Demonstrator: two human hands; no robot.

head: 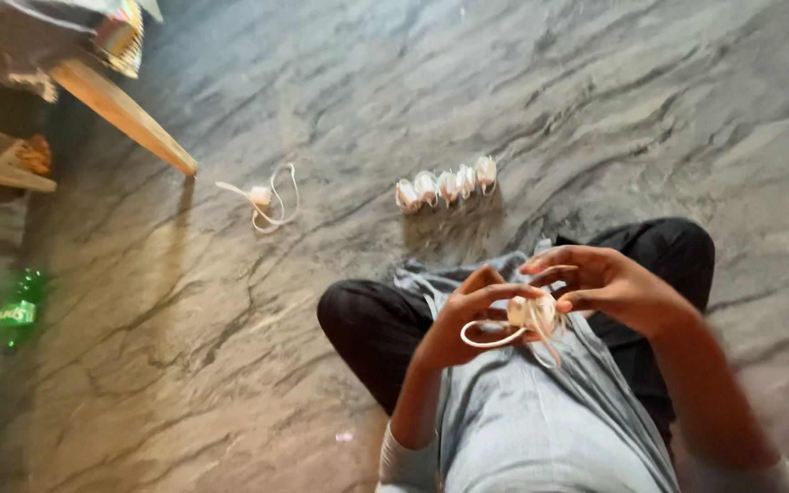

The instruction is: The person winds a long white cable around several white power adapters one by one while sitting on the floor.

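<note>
Curled fingers [481, 278] of left hand [468, 315] and right hand [609, 285] closed around a small white bundle [531, 313] held over the lap, a white cord [486, 336] looping out below it. Beyond the knees, a row of white bundles [447, 183] on the grey stone floor [595, 100], touching one another. Farther left, a loose cable [267, 196] lying well apart. Near the left edge, a wooden leg [125, 114] and a green bottle [18, 310]. Wide bare floor between these.
</note>
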